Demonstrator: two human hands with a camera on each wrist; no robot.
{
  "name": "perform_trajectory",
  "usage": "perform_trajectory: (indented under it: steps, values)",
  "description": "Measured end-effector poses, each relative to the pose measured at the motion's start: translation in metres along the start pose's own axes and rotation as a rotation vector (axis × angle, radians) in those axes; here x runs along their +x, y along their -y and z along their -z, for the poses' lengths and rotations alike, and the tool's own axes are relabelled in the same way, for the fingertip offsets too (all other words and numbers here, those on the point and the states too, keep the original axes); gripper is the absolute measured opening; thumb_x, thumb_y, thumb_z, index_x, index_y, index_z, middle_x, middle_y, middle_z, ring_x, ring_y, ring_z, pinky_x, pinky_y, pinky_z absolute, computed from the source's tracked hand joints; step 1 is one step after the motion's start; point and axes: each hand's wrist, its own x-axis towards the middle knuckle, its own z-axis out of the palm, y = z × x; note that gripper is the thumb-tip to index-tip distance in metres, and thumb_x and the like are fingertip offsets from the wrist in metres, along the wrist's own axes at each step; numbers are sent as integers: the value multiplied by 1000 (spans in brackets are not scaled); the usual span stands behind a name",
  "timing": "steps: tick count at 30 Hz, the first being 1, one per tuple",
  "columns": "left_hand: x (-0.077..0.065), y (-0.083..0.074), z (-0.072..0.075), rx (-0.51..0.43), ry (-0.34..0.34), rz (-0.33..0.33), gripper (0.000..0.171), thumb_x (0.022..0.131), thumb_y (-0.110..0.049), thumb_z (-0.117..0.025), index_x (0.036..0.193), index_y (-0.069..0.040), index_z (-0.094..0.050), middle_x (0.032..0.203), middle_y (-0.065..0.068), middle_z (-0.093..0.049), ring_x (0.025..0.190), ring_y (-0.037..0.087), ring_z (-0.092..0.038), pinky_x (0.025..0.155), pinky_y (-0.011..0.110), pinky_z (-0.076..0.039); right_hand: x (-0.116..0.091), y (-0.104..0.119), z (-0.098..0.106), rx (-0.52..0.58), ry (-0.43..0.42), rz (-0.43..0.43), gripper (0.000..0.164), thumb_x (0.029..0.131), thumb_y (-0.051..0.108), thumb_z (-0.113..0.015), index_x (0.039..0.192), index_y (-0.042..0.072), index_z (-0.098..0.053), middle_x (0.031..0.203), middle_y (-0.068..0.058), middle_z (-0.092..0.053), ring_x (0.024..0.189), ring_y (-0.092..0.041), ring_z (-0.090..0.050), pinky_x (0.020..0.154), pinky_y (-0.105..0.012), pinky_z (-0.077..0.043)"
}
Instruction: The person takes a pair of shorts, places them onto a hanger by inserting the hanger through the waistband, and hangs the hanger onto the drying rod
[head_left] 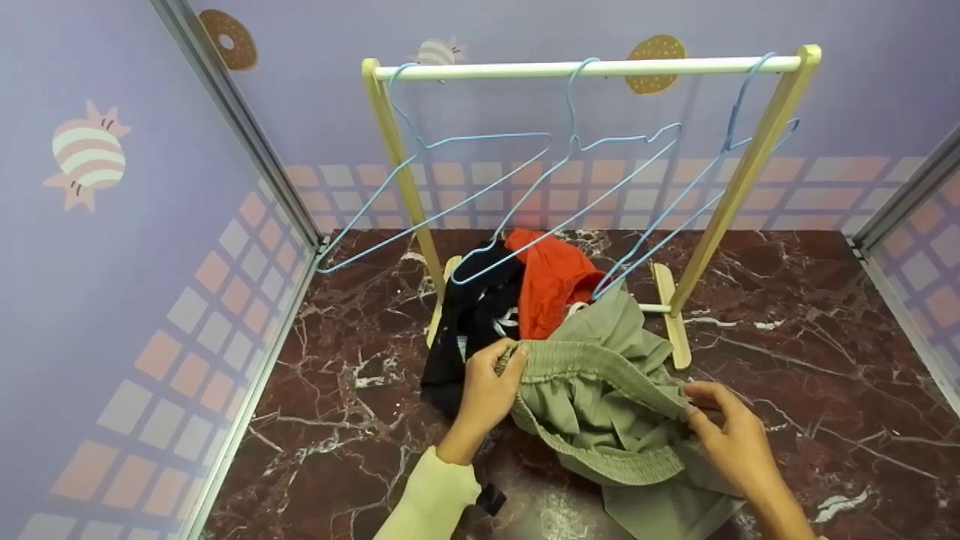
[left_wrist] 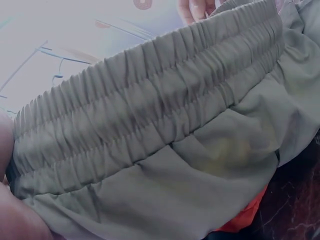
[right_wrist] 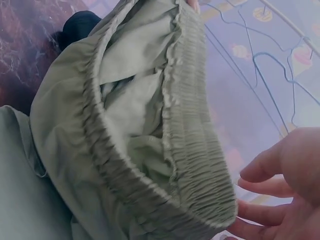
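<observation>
Grey-green elastic-waist pants [head_left: 577, 360] lie bunched on the floor, the waistband spread into an oval opening. My left hand [head_left: 491, 379] pinches the waistband's left end between thumb and fingers; the left wrist view shows the gathered waistband [left_wrist: 150, 100] close up. At the opposite end is my right hand [head_left: 731, 435]. In the right wrist view, the right hand's fingers [right_wrist: 265, 212] touch the waistband's edge, while its thumb stands apart from the cloth. Behind the pants lie a red garment [head_left: 544, 274] and a black garment [head_left: 472, 315] with white cords.
A wood-and-white clothes rack [head_left: 585, 69] stands at the back. On its bar hang three blue hangers: one left [head_left: 420, 142], one middle [head_left: 574, 139], one right [head_left: 727, 146]. Purple walls [head_left: 150, 262] enclose the marbled dark red floor [head_left: 360, 427].
</observation>
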Motion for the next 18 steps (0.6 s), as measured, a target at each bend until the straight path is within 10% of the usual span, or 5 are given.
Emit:
perform_trajectory:
  steps: [18]
  values:
    - [-1, 0, -2, 22, -21, -2, 16, 88, -24, -58, 76, -17, -65, 67, -3, -57, 65, 7, -51, 63, 22, -43, 14, 36, 3, 295, -44, -62, 35, 93, 26, -51, 124, 8, -48, 111, -1, -59, 93, 3, -57, 78, -10, -44]
